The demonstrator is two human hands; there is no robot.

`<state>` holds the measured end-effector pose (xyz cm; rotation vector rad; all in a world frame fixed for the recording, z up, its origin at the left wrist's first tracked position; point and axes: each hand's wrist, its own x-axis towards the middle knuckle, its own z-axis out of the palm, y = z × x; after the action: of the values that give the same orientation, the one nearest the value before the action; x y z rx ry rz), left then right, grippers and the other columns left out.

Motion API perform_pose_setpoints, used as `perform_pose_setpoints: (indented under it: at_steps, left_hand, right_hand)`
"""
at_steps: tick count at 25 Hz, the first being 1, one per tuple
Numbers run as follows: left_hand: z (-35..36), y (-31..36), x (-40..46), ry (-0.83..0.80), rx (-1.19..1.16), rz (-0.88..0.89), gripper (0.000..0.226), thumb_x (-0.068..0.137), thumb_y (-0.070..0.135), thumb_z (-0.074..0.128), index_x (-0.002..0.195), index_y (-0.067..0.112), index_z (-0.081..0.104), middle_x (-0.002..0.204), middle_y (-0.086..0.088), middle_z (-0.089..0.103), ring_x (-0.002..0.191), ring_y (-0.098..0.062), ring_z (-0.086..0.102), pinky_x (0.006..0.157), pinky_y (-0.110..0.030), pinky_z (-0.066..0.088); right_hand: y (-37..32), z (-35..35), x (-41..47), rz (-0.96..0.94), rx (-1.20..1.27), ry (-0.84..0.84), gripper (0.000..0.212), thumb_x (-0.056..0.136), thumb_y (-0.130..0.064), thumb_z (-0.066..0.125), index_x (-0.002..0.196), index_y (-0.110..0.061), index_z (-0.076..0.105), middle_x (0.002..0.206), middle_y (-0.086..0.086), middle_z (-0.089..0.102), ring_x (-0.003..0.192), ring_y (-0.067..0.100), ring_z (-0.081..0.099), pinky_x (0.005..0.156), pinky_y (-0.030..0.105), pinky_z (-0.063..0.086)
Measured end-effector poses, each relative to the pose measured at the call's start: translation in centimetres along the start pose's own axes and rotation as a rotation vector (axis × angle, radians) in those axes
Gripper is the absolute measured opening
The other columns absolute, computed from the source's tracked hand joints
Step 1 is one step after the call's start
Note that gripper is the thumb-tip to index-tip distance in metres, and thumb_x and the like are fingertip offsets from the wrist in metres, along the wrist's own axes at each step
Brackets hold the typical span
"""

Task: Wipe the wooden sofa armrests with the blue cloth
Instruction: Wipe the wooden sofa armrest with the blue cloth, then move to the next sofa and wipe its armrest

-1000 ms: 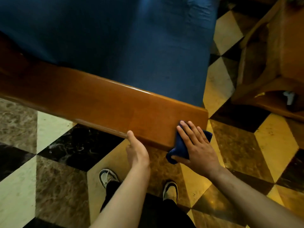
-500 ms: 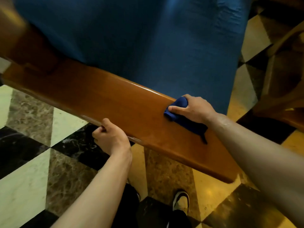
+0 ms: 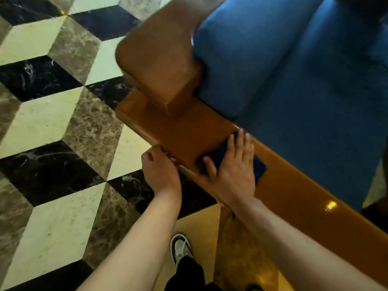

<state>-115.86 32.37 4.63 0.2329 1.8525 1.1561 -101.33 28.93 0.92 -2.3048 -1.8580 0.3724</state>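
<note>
The glossy wooden armrest (image 3: 298, 192) runs diagonally from centre left down to the lower right. My right hand (image 3: 233, 166) lies flat on it with fingers spread, pressing the dark blue cloth (image 3: 259, 168) against the top; most of the cloth is hidden under the palm. My left hand (image 3: 160, 171) curls around the armrest's outer edge, just left of the right hand. A thick wooden backrest post (image 3: 159, 59) rises from the armrest's far end.
Blue seat cushions (image 3: 304, 85) fill the sofa beside the armrest. The floor is a marble pattern of black, cream and brown tiles (image 3: 52, 127). My shoe (image 3: 180, 247) stands on the floor below the armrest.
My right hand has slid the cloth along the armrest toward the backrest post and flattened out. My left hand shifted along the outer edge with it. The view swung toward the sofa's back.
</note>
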Motion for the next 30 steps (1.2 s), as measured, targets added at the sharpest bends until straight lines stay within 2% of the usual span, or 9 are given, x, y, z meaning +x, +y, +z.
perform_pose_setpoints:
  at_steps: [3, 7, 13, 16, 18, 20, 22, 27, 30]
  left_hand:
    - [-0.6, 2.6, 3.1, -0.007, -0.037, -0.001, 0.029, 0.093, 0.034, 0.047, 0.092, 0.013, 0.068, 0.080, -0.002, 0.071, 0.063, -0.012, 0.068, 0.074, -0.048, 0.059]
    - [-1.9, 4.8, 7.5, -0.070, -0.115, -0.077, 0.028, 0.093, 0.035, 0.046, 0.090, 0.014, 0.065, 0.086, -0.008, 0.071, 0.082, -0.029, 0.069, 0.074, -0.045, 0.056]
    - [-3.6, 5.3, 12.1, -0.118, -0.115, -0.145, 0.037, 0.096, 0.038, 0.047, 0.096, 0.012, 0.074, 0.102, -0.016, 0.078, 0.097, -0.031, 0.075, 0.091, -0.045, 0.058]
    - [-3.6, 7.7, 17.6, -0.088, -0.093, -0.075, 0.035, 0.092, 0.041, 0.049, 0.091, 0.016, 0.074, 0.104, -0.010, 0.077, 0.103, -0.026, 0.074, 0.099, -0.045, 0.057]
    - [-3.7, 10.8, 20.6, -0.123, -0.023, -0.107, 0.038, 0.094, 0.047, 0.048, 0.099, 0.017, 0.071, 0.111, -0.009, 0.075, 0.103, -0.026, 0.071, 0.097, -0.045, 0.057]
    - [-3.4, 14.7, 22.5, -0.191, 0.010, -0.205, 0.042, 0.100, 0.049, 0.046, 0.104, 0.013, 0.068, 0.105, -0.011, 0.074, 0.087, -0.023, 0.069, 0.083, -0.040, 0.058]
    - [-2.8, 19.0, 23.7, -0.298, -0.007, -0.287, 0.045, 0.104, 0.045, 0.043, 0.103, 0.010, 0.071, 0.095, -0.011, 0.075, 0.079, -0.023, 0.069, 0.068, -0.034, 0.054]
    - [-1.2, 29.6, 28.2, -0.425, -0.030, -0.142, 0.052, 0.091, 0.045, 0.064, 0.127, 0.009, 0.072, 0.126, -0.021, 0.073, 0.117, -0.034, 0.070, 0.100, -0.045, 0.055]
    - [-0.2, 36.6, 32.0, -0.500, -0.002, -0.076, 0.063, 0.077, 0.048, 0.075, 0.127, 0.010, 0.070, 0.118, -0.017, 0.076, 0.103, -0.030, 0.075, 0.084, -0.042, 0.060]
  right_hand:
    - [-6.3, 2.5, 1.5, -0.340, -0.125, -0.117, 0.099, 0.096, -0.072, 0.041, 0.162, -0.006, 0.007, 0.171, 0.018, -0.004, 0.159, 0.034, -0.006, 0.129, 0.048, 0.003]
    - [-9.4, 4.1, 3.1, -0.464, -0.267, -0.007, 0.089, 0.095, -0.053, 0.062, 0.156, 0.004, 0.031, 0.161, 0.037, 0.024, 0.151, 0.048, 0.026, 0.124, 0.053, 0.024]
    - [-13.8, 6.4, 4.9, -0.893, -0.263, 0.070, 0.052, 0.104, -0.014, 0.033, 0.155, -0.002, 0.038, 0.166, 0.019, 0.029, 0.156, 0.034, 0.021, 0.127, 0.046, 0.021]
    - [-20.6, 7.7, 11.1, -0.805, -0.021, 0.090, 0.047, 0.100, -0.013, 0.046, 0.146, -0.006, 0.052, 0.158, 0.016, 0.045, 0.150, 0.031, 0.039, 0.124, 0.043, 0.031]
    - [-24.1, 8.2, 14.0, -0.626, 0.188, -0.002, 0.038, 0.094, -0.016, 0.062, 0.131, -0.011, 0.063, 0.136, 0.013, 0.065, 0.129, 0.031, 0.060, 0.110, 0.042, 0.046]
    - [-28.5, 6.3, 16.5, -0.130, 0.601, -0.160, 0.023, 0.093, -0.025, 0.069, 0.115, -0.020, 0.064, 0.108, 0.005, 0.072, 0.099, 0.025, 0.068, 0.089, 0.040, 0.054]
    - [-33.1, 3.4, 19.9, 0.273, 0.931, -0.223, 0.020, 0.095, -0.034, 0.068, 0.109, -0.022, 0.061, 0.097, 0.001, 0.071, 0.091, 0.023, 0.067, 0.084, 0.038, 0.054]
    - [-40.2, -2.5, 27.8, 0.258, 1.158, -0.232, 0.022, 0.094, -0.039, 0.068, 0.110, -0.024, 0.064, 0.096, -0.007, 0.070, 0.094, 0.014, 0.068, 0.092, 0.034, 0.053]
    - [-44.3, -5.4, 33.3, 0.244, 1.145, -0.315, 0.029, 0.091, -0.050, 0.063, 0.109, -0.027, 0.065, 0.099, -0.006, 0.072, 0.097, 0.013, 0.069, 0.097, 0.041, 0.053]
